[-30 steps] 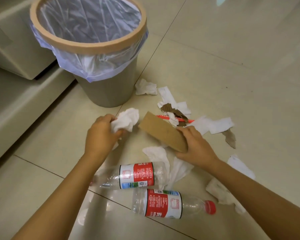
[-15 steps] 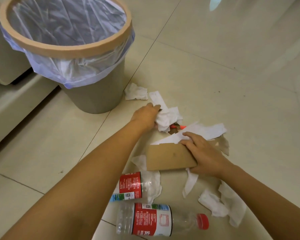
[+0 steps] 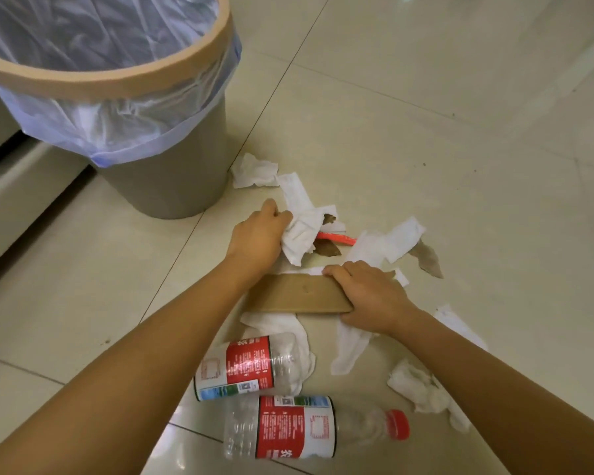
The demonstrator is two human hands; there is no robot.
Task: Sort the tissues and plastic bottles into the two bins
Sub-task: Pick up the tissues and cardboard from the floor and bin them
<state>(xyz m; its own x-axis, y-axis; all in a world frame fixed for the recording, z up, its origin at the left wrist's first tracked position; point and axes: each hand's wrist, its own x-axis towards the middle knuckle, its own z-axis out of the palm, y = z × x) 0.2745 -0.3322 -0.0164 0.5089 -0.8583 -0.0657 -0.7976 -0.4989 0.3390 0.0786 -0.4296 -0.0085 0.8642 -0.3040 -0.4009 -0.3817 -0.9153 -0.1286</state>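
Head view: left hand [image 3: 258, 238] fisted (seemingly) around tissue [image 3: 300, 236]

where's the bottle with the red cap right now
In the head view the red-capped bottle lies on its side on the floor at bottom centre, cap pointing right, just below the other plastic bottle and between the person's forearms.

1. The clear plastic bottle with the red cap [image 3: 297, 427], lying on its side, has a red, white and blue label; one large white Chinese character, "农", reads at the label's lower edge, and the small print is too fine to read.
2. The second clear plastic bottle [image 3: 247, 366] has a similar red label; its white characters are blurred and unreadable.
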